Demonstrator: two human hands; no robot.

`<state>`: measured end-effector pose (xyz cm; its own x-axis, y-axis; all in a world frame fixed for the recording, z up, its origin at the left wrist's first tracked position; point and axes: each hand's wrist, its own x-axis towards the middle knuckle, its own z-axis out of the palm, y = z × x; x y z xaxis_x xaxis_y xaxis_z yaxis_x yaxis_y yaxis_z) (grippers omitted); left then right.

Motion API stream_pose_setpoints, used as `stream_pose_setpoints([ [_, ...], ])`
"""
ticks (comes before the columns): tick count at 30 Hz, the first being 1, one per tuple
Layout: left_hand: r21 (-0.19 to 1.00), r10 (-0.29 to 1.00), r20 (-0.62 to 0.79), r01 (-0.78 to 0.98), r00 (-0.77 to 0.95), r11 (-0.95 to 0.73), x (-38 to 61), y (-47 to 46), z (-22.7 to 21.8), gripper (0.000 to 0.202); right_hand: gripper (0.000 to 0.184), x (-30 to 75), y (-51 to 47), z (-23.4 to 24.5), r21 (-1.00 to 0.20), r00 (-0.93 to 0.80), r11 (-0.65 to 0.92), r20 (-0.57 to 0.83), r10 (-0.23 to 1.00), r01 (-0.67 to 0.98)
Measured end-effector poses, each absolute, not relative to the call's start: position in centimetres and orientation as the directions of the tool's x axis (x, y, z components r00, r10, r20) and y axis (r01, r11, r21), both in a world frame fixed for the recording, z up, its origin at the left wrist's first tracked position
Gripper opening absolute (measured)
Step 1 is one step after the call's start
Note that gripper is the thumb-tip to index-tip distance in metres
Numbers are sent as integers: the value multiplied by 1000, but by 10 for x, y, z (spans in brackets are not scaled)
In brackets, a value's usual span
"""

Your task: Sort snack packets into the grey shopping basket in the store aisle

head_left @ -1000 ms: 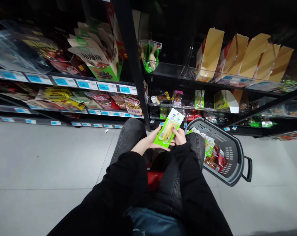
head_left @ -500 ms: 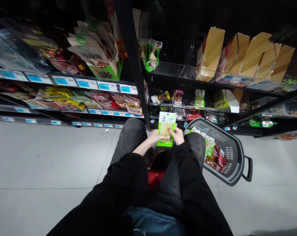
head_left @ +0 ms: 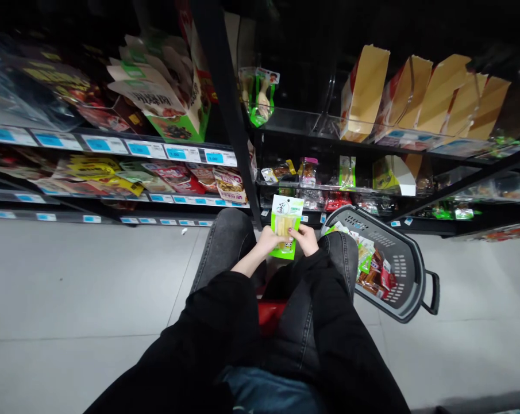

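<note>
Between my knees, both hands grip a green and white snack packet (head_left: 288, 208) with pale yellow pieces showing through its clear window. My left hand (head_left: 266, 241) is closed on the packet's left edge. At the right edge my right hand (head_left: 306, 239) pinches it, the thumb pressed on the front. The fingers behind the packet are hidden. To the right of my right knee stands a grey shopping basket (head_left: 415, 282) with several green, red and brown snack packets (head_left: 374, 276) inside.
Dark shelves with price tags (head_left: 180, 153) run across the front. Opened cartons (head_left: 363, 95) stand on the upper right shelf, a green and white carton (head_left: 173, 109) on the left. Bagged snacks (head_left: 227, 184) lie lower down. Under me is a red seat (head_left: 270, 316) on grey floor tiles (head_left: 91, 270).
The packet has shifted slightly left and turned a little in my hands, and less of it is covered. My right fingers sit nearer its edge. The view has shifted slightly.
</note>
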<state>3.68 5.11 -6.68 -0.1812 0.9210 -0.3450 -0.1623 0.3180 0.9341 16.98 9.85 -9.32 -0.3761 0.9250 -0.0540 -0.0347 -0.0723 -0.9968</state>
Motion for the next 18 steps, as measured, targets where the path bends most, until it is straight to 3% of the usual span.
stream_pose_setpoints([
  [5, 938, 948, -304, -205, -90, 281, 40, 53, -71, 58, 32, 168, 99, -96, -998, -290, -50, -39, 956, -29],
  [11, 933, 947, -310, -221, -91, 284, 44, 52, -73, 59, 33, 165, 94, -88, -996, -235, -72, -57, 970, -58],
  [18, 937, 936, -323, -189, -142, 295, 45, 50, -70, 54, 42, 158, 87, -79, -945, -239, -233, -177, 955, -231],
])
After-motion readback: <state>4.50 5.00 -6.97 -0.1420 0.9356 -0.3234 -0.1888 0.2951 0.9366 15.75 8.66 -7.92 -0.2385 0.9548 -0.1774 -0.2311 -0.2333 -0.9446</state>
